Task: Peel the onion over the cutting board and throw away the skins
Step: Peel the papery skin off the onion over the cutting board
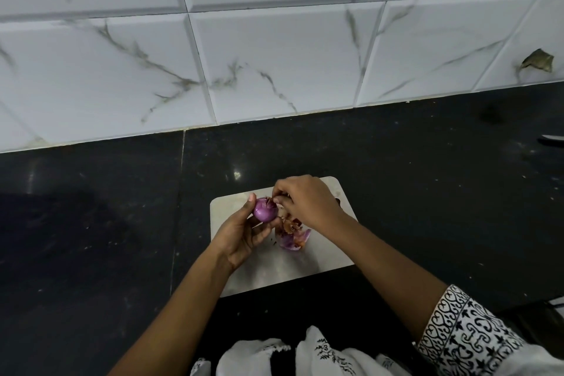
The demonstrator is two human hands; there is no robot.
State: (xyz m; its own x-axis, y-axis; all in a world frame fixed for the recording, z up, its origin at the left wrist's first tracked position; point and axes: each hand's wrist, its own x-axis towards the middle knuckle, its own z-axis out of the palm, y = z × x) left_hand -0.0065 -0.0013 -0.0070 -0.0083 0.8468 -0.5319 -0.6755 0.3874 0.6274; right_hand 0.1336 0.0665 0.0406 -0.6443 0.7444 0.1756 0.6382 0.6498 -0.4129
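A wall of white marble-veined tiles (pixel 274 49) fills the upper part of the view, meeting a dark, speckled stone tabletop (pixel 412 180) that spreads across the lower part. At the right edge of the tabletop lies a dark object with a pale tip (pixel 551 141), cut off by the frame and too little of it shows to say what it is.

A pale rectangular cutting board (pixel 293 272) with rounded corners lies on the tabletop in the middle, turned slightly askew. Both forearms reach over it from the near side; the right arm wears a white sleeve with a black pattern (pixel 464 333).

The left hand (pixel 241 238) is held palm up over the left part of the board, its fingers (pixel 265 230) curled up under and around a small purple onion (pixel 265 209), with the thumb pressed against the onion's left side. The onion sits above the board, cradled in these fingers, its skin side smooth and glossy.

The right hand (pixel 305 201) comes in from the right, back upward, its fingertips pinched together at the top right of the onion on a ragged brownish bit of skin there.

Just below the right hand, on the board, lies a small heap of peeled skins (pixel 293 236): dry brown flakes with a curved purple piece beside them, close to the left hand's fingertips.
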